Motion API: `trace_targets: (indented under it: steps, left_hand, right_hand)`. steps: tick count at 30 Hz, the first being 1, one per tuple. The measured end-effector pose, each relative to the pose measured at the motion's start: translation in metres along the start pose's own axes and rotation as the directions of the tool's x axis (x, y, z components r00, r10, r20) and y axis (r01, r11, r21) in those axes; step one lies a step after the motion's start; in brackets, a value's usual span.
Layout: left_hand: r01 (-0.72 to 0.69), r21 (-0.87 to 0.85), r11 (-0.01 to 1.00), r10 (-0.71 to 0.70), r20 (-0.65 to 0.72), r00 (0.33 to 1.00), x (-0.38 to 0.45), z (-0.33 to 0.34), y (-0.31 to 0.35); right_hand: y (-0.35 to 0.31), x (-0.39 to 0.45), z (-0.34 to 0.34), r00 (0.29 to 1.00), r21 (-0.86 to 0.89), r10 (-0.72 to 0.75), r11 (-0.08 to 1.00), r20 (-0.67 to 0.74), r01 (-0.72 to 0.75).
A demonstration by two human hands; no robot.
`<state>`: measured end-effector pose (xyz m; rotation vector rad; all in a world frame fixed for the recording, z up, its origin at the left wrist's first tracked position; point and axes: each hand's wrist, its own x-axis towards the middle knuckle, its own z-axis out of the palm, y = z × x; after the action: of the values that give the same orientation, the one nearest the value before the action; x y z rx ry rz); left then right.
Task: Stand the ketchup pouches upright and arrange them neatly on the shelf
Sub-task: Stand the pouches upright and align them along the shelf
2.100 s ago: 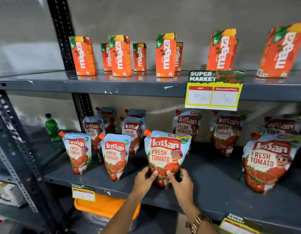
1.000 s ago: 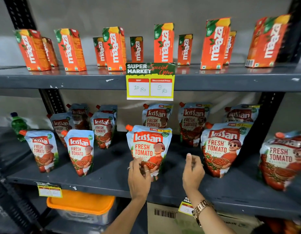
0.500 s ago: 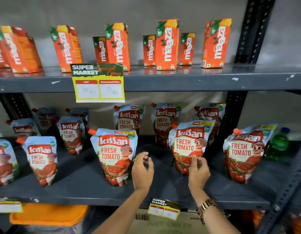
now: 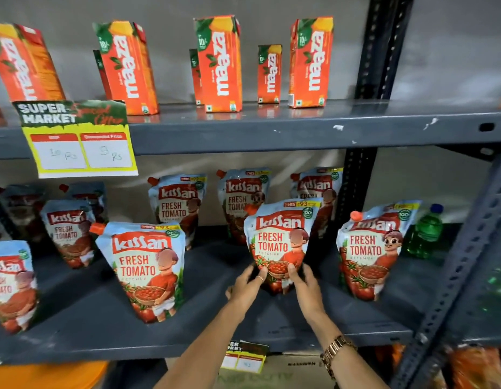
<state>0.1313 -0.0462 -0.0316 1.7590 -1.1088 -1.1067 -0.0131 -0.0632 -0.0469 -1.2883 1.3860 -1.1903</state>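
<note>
Between the two hands stands a ketchup pouch [image 4: 280, 242], upright on the grey shelf [image 4: 215, 327]. Left hand [image 4: 247, 287] and right hand [image 4: 306, 284] half-curl around its bottom corners, fingertips pressing its front. Beyond it stand more pouches.

Both arms reach forward, left hand [image 4: 247, 287] and right hand [image 4: 306, 287] cupped, fingers [image 4: 262, 276] curled.
</note>
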Motion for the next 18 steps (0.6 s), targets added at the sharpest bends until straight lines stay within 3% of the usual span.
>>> trace_targets:
  steps: [5, 11, 18]
  left_hand:
    - [-0.035, 0.019, 0.999, 0.034, 0.017, 0.999, 0.0, -0.006, -0.001]
    - [-0.166, -0.141, 0.976, 0.177, 0.067, 0.982, -0.016, -0.026, -0.003]
    - [-0.172, -0.177, 0.969, 0.187, 0.075, 0.98, -0.032, -0.052, -0.018]
  right_hand:
    - [-0.003, -0.004, -0.004, 0.999, -0.04, -0.006, 0.999, 0.048, 0.008]
    - [0.002, -0.011, -0.008, 0.992, -0.052, -0.039, 0.998, 0.117, 0.046]
    - [0.002, -0.019, -0.006, 0.977, -0.036, -0.009, 0.999, 0.214, 0.017]
